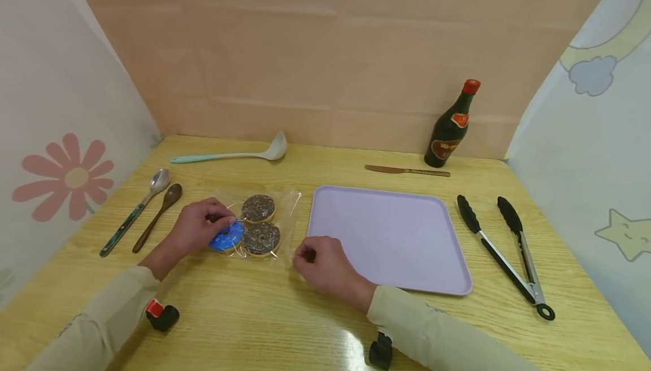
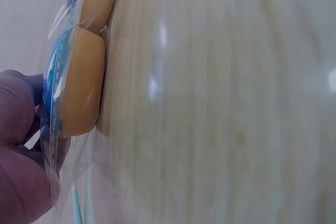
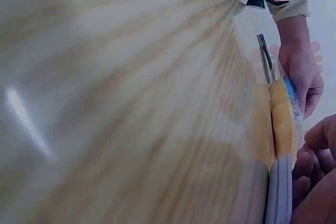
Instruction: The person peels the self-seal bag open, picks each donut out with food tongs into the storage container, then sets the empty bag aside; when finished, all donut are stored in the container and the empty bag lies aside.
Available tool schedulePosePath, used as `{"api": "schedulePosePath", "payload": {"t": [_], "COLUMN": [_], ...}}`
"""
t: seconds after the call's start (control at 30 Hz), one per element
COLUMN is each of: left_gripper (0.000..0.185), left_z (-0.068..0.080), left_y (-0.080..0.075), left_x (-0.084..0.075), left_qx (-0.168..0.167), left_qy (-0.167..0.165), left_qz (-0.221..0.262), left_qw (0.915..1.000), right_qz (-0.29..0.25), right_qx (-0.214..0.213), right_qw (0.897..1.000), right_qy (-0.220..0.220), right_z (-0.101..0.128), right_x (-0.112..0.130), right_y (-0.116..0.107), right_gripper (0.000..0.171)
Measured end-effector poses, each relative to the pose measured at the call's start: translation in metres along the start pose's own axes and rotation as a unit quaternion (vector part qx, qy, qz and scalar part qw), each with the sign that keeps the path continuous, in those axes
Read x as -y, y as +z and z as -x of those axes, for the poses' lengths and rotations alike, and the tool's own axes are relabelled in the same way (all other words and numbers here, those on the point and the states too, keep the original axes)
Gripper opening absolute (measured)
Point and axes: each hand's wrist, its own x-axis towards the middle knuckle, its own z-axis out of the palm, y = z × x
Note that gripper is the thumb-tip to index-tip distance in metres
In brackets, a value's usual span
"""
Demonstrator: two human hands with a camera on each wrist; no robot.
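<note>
Both forearms, in beige sleeves, reach forward over the counter (image 1: 285,326), each with a small black device at the wrist. The left hand (image 1: 195,228) lies palm down, fingers curled inward with the fingertips bent down at the grip. The right hand (image 1: 325,266) rests low, knuckles up, fingers curled and thumb tucked toward the forefinger in a pinch, well apart from the left grip.
</note>
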Motion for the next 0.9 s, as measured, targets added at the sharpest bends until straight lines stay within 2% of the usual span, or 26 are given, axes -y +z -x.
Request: {"api": "schedulePosePath", "payload": {"t": [0.33, 0.5, 0.73, 0.9], "left_gripper": [0.005, 0.005, 0.006, 0.005], "left_z": [0.002, 0.002, 0.002, 0.002], "left_y": [-0.001, 0.000, 0.000, -0.001], "left_x": [-0.002, 0.001, 0.004, 0.001], "left_qx": [0.001, 0.001, 0.002, 0.005], "left_qy": [-0.003, -0.002, 0.002, 0.003], "left_qz": [0.009, 0.004, 0.009, 0.021], "left_qw": [1.0000, 1.0000, 1.0000, 0.9998], "right_qz": [-0.003, -0.008, 0.015, 0.032], "right_qx": [0.026, 0.025, 0.022, 0.021], "right_qw": [0.999, 0.997, 0.989, 0.989], "right_qy": [0.048, 0.072, 0.144, 0.144], "right_z": [-0.003, -0.023, -0.054, -0.063], "right_x": [0.001, 0.002, 0.002, -0.001], "right_y": [-0.010, -0.011, -0.008, -0.007], "right_gripper": [0.007, 0.014, 0.024, 0.018]}}
